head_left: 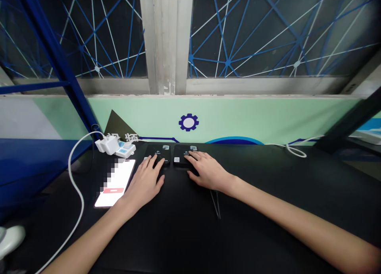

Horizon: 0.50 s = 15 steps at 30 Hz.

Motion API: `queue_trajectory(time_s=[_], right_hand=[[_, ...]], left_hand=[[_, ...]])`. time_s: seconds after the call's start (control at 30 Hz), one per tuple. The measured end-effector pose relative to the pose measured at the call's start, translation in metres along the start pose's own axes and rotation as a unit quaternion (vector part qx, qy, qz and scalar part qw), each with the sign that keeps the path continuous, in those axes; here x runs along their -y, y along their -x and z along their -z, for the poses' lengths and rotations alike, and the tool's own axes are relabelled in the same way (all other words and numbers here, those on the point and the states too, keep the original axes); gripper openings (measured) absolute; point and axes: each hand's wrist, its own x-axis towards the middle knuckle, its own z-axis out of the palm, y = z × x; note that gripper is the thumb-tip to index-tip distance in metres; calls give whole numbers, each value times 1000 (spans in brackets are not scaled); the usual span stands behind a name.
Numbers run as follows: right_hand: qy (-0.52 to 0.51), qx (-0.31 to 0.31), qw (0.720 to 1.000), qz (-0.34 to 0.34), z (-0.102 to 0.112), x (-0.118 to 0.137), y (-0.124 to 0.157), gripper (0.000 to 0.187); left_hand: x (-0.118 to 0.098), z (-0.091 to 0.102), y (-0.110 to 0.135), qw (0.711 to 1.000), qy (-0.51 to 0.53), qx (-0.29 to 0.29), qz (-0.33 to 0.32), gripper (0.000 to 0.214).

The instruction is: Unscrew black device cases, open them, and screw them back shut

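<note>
Two flat black devices lie side by side at the far edge of the black table [268, 194]. My left hand [145, 182] lies flat with fingers stretched, its fingertips resting on the left black device [162, 150]. On the right black device [181, 153] rests my right hand [206, 170], also flat and open, fingers pointing left across it. Neither hand grips anything.
A lit smartphone [116, 183] lies left of my left hand. Behind it sit a white charger plug [106, 144] and a small white box [125, 149], with a white cable [73, 178] looping toward me. Another white cable [294, 149] lies at the far right. A wall stands behind.
</note>
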Motion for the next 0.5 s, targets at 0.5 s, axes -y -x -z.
queue_trajectory(time_s=[0.5], right_hand=[[-16, -40, 998, 47, 5, 2, -1, 34]], left_hand=[[1, 3, 0, 1000, -21, 5, -2, 51]])
